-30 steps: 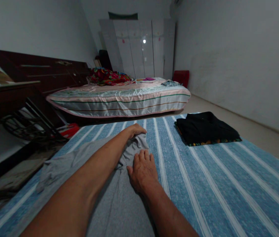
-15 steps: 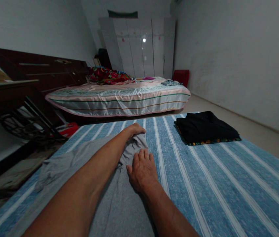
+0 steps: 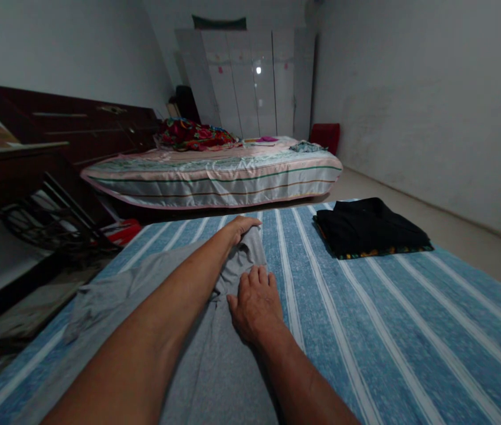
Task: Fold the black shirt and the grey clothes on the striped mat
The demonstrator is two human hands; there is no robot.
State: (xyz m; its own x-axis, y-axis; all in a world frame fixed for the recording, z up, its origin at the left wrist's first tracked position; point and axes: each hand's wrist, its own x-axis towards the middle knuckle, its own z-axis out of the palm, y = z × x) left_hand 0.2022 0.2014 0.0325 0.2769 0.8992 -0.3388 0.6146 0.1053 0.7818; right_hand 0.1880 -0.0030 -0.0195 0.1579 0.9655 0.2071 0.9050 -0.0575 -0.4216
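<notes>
A grey cloth garment (image 3: pixel 223 360) lies spread on the blue striped bed cover, with wrinkles around its middle and far end. My left hand (image 3: pixel 245 225) reaches to the garment's far right corner and grips the fabric there, its fingers partly hidden. Nearer to me, my right hand (image 3: pixel 256 304) rests flat on the garment's right edge, fingers stretched forward and the thumb apart. My left forearm crosses over the cloth and hides part of it.
Folded black clothing (image 3: pixel 369 227) sits on the striped bed cover (image 3: pixel 339 330) to the right. Beyond is another bed (image 3: pixel 215 183) with a red floral blanket (image 3: pixel 197 134). A dark wooden table (image 3: pixel 15 171) stands at the left, a pale wardrobe (image 3: pixel 245 88) at the back.
My left hand has shifted very slightly, and the cloth just below it looks smoother and a little more drawn out. My right hand stays in place.
</notes>
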